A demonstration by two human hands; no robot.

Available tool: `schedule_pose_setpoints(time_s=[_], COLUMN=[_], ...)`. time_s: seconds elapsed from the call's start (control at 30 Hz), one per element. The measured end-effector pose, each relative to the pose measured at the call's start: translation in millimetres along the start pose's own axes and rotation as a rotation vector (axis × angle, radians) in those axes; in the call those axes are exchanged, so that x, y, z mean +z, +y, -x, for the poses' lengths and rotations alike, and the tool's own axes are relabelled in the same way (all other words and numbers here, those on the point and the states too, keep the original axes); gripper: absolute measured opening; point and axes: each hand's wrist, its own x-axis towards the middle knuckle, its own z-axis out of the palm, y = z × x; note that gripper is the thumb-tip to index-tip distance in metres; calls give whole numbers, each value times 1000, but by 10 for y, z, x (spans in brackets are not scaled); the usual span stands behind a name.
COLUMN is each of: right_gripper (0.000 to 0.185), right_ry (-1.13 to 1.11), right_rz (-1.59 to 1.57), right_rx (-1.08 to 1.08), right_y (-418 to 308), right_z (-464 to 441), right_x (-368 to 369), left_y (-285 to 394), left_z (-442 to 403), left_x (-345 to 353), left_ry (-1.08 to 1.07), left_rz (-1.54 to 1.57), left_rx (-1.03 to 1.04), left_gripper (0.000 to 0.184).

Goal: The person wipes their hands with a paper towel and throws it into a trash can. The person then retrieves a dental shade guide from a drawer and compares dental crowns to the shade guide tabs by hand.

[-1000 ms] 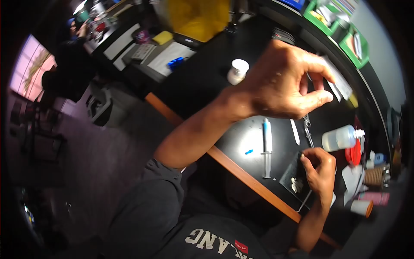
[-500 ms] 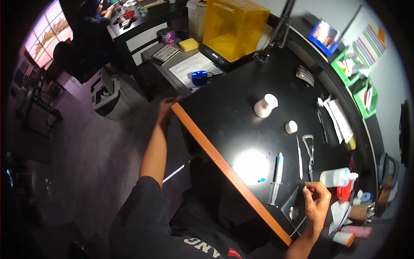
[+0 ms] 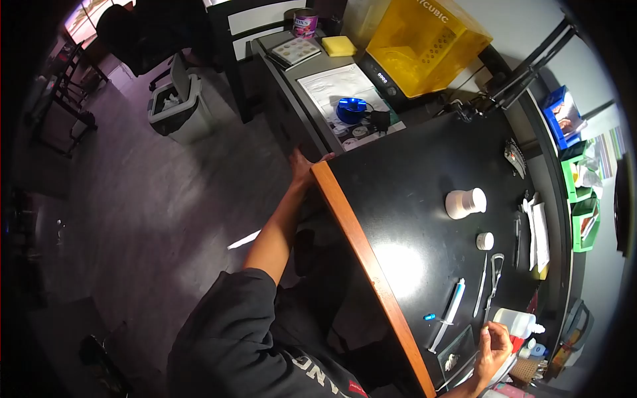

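My left hand [image 3: 304,166] is low at the desk's far left corner, beside the grey drawer cabinet [image 3: 292,123]; its fingers are partly hidden. Over the near right of the desk, my right hand [image 3: 494,349] has thumb and fingers pinched together; anything between them is too small to name. Near it lie a glass slab [image 3: 468,343] with a small whitish patch, a syringe [image 3: 454,306] and its blue cap [image 3: 429,317]. A thin metal spatula [image 3: 480,285] and a metal caliper [image 3: 496,268] lie farther off. A clear bottle [image 3: 511,322] lies on its side beyond the right hand.
A white bottle [image 3: 458,204] and a small white jar [image 3: 485,241] are on the black desk, which has a wooden edge [image 3: 358,242]. A yellow-hooded machine [image 3: 424,46] and a blue round device [image 3: 350,111] stand beyond. A bin [image 3: 192,119] stands on the floor.
The view has turned left and down, so the desk things appear farther right and lower. My left hand stays by the desk corner, now nearer the drawer cabinet. My right hand remains pinched.
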Motion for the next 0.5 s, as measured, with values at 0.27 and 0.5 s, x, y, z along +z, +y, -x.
schedule_pose_setpoints(time_s=[0.27, 0.5], right_gripper=[12, 12], right_ry=[-33, -46], right_rz=[-34, 30], right_rx=[14, -11], right_y=[68, 93], right_z=[12, 21], right_x=[-6, -61], left_y=[91, 84], left_z=[332, 578], left_x=[-686, -1387], left_ry=[-90, -98], left_rz=[253, 322], left_rx=[-11, -64], left_gripper=[112, 106])
